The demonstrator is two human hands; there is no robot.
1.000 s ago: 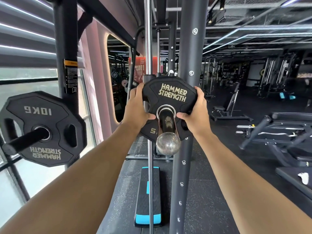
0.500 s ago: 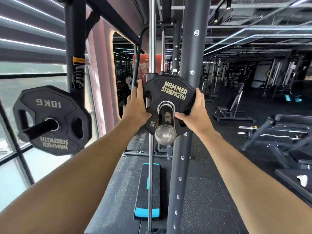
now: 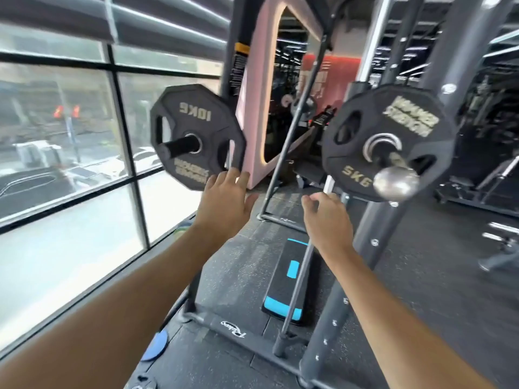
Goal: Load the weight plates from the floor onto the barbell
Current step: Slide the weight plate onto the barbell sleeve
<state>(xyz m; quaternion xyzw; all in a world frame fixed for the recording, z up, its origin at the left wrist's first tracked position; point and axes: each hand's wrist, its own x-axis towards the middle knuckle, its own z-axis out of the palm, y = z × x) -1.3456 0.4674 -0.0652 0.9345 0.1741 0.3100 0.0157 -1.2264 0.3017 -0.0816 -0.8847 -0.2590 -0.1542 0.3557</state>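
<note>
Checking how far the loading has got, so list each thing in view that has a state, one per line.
5 kg plate: on the barbell sleeve, no hand on it.
Barbell sleeve: chrome end sticks out past the plate.
10 kg plate: hung on a black storage peg.
Left hand: fingers spread, holds nothing.
Right hand: fingers loosely curled, holds nothing.
Step platform: flat on the floor.

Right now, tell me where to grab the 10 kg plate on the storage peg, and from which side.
Take the 10 kg plate by its cut-out slots, one each side of the centre hole, fingers hooked through from the front face. It hangs upright on the black peg, so it should slide off towards you.
</note>
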